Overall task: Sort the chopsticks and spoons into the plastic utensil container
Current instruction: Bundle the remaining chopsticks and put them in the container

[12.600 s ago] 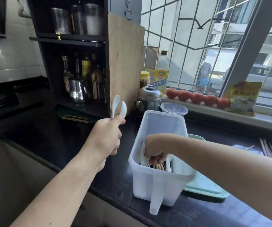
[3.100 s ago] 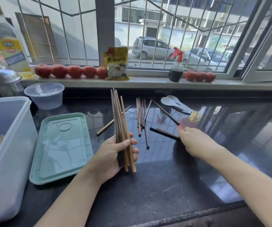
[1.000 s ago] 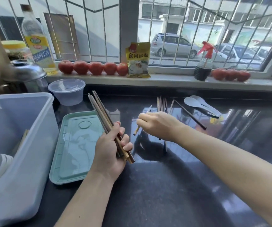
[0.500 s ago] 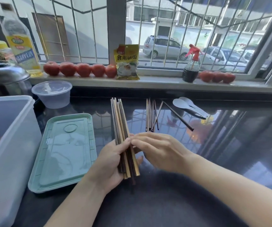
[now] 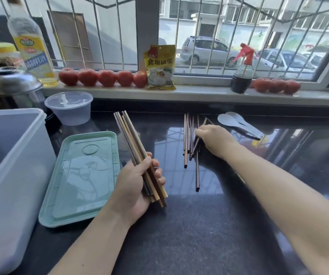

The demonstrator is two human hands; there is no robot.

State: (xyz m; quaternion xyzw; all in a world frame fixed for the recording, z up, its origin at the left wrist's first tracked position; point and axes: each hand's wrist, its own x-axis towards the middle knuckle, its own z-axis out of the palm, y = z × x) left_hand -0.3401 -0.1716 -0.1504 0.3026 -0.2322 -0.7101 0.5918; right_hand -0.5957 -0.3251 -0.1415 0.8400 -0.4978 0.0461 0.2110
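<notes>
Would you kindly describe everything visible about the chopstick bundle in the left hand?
The bundle is a fistful of slim, straight sticks that look wooden, in mixed light tan and dark brown tones, with squarish butt ends. The left hand grips it near the lower end, fingers curled round it. It is held above the dark counter, tilted so the far tips lean left and away, beside the green lid. The ends sit slightly uneven. An exact count cannot be made.
</notes>
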